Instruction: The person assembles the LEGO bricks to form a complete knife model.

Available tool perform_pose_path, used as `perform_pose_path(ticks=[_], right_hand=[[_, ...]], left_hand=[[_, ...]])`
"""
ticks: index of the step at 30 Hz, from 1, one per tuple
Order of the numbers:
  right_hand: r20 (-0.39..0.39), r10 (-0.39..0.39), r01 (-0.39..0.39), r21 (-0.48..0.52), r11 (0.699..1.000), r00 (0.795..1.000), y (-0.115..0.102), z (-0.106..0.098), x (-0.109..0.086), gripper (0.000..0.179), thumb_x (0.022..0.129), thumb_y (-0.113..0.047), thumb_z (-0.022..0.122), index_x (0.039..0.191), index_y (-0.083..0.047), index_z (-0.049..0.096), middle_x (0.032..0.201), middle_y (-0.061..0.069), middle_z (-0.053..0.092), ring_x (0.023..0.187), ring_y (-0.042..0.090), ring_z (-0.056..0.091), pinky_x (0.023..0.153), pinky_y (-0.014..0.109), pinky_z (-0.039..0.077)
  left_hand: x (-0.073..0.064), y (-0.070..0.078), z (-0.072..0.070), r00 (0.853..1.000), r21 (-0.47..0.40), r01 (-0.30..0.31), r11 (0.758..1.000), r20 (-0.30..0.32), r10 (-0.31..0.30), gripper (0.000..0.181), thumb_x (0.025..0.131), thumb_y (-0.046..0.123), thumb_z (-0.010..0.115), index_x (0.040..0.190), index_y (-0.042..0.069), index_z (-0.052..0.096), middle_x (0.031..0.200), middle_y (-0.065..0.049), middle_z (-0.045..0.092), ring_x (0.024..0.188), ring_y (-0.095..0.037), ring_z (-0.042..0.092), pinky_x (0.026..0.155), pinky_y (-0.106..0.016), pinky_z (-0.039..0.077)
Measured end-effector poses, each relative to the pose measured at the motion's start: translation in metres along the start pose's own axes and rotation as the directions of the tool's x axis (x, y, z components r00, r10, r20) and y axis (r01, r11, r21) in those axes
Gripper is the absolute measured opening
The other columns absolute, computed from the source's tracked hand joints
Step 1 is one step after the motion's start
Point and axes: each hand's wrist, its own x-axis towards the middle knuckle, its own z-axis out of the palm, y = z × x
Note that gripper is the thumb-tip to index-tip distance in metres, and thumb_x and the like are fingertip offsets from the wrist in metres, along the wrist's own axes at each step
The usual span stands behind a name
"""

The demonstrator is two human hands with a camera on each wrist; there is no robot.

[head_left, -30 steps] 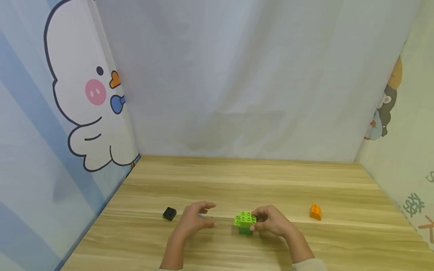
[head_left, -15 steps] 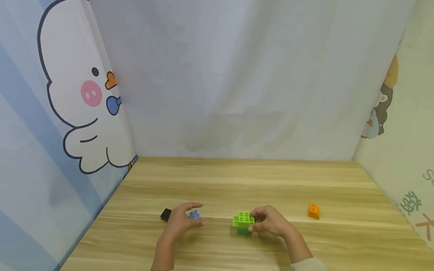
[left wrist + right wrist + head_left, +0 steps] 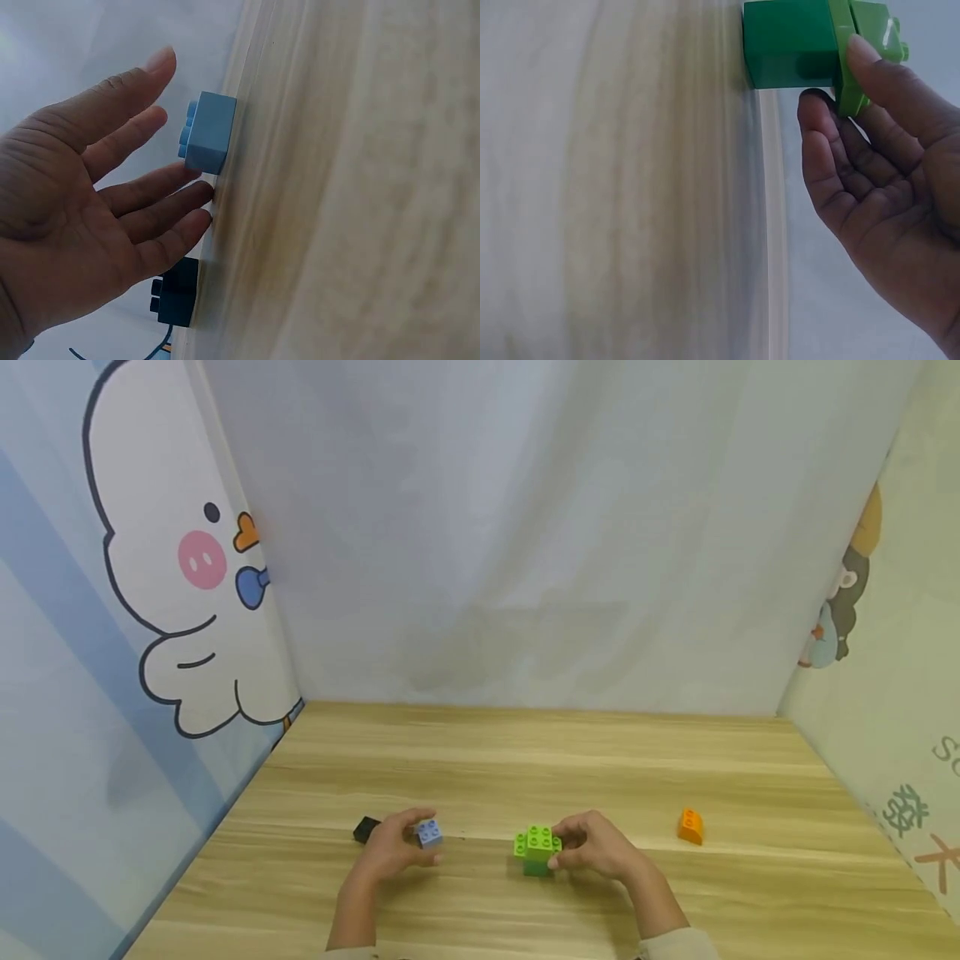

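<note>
My right hand [image 3: 600, 847] pinches the right end of a stack of toy building bricks [image 3: 538, 847] between thumb and fingers. In the right wrist view its dark green bottom brick [image 3: 791, 45] is at the table surface, with lime green pieces on top, and my thumb presses the lime plate [image 3: 843, 52]. My left hand [image 3: 393, 845] is around a light blue toy brick [image 3: 430, 833], thumb and fingers spread. The left wrist view shows this blue brick [image 3: 211, 133] standing studs up on the table, fingertips right beside it.
Behind my left hand sits a black brick [image 3: 366, 829], partly hidden by it. An orange curved brick [image 3: 691, 826] lies farther right on the wooden table [image 3: 540, 760]. Grey cloth [image 3: 525, 568] hangs along the back edge, with printed cloths at both sides.
My left hand has moved left and now surrounds the blue brick, which was mostly hidden behind it earlier. The right hand keeps its grip on the brick stack. The view has shifted slightly.
</note>
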Motion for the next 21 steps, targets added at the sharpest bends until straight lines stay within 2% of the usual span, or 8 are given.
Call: perform_pose_path(ticks=[8, 14, 21], right_hand=[[-0.011, -0.005, 0.005, 0.015, 1.000, 1.000, -0.0022, 0.0027, -0.0004, 0.047, 0.073, -0.011, 0.078, 0.110, 0.011, 0.060, 0.092, 0.007, 0.065, 0.082, 0.020, 0.059, 0.075, 0.035, 0.051], [-0.010, -0.010, 0.010, 0.016, 1.000, 1.000, -0.0006, 0.0040, 0.0013, 0.046, 0.073, -0.009, 0.078, 0.109, 0.012, 0.059, 0.093, 0.008, 0.065, 0.082, 0.021, 0.060, 0.076, 0.037, 0.051], [-0.012, 0.002, -0.002, -0.005, 1.000, 1.000, -0.0005, 0.0020, 0.0020, 0.047, 0.073, -0.011, 0.079, 0.110, 0.010, 0.060, 0.094, 0.008, 0.065, 0.084, 0.020, 0.060, 0.076, 0.038, 0.051]], left_hand=[[0.0041, -0.0057, 0.0006, 0.997, 0.054, 0.037, 0.998, -0.069, -0.033, 0.061, 0.065, 0.006, 0.084, 0.121, 0.000, 0.059, 0.113, -0.016, 0.060, 0.103, -0.035, 0.055, 0.085, -0.049, 0.044], [0.0048, -0.0034, 0.0002, 0.994, 0.101, 0.064, 0.993, -0.095, -0.054, 0.054, 0.064, 0.001, 0.082, 0.114, -0.003, 0.061, 0.107, -0.016, 0.062, 0.100, -0.033, 0.057, 0.086, -0.048, 0.044], [0.0057, 0.0007, 0.0001, 0.992, 0.130, 0.083, 0.988, -0.106, -0.069, 0.048, 0.064, -0.001, 0.080, 0.108, -0.003, 0.063, 0.099, -0.010, 0.063, 0.094, -0.029, 0.057, 0.085, -0.047, 0.044]])
